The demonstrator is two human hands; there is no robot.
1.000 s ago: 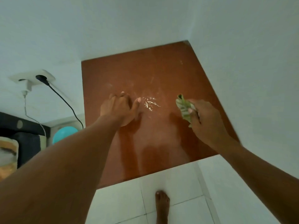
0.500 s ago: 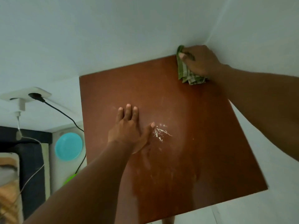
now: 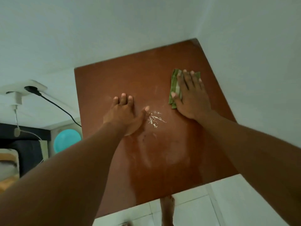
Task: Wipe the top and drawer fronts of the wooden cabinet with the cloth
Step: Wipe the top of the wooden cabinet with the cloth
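Right hand point(image 3: 192, 97): I noted it flat, fingers straight, pressing the cloth point(image 3: 174, 84).
Cloth: green, folded, on the cabinet top point(image 3: 171, 152), 2 o'clock from the white smear point(image 3: 154, 119).
Left hand point(image 3: 125, 115): flat, fingers spread, resting bare at the smear's 9 o'clock.

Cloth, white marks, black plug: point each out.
cloth point(image 3: 174, 80), head view, exposed striped left part.
white marks point(image 3: 154, 119), head view, middle of the patch.
black plug point(image 3: 31, 89), head view, body at the socket.

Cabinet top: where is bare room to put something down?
Free: the far strip beside the back wall; the near part by the front edge. Crowded: the middle, with left hand, white flecks, right hand on cloth.
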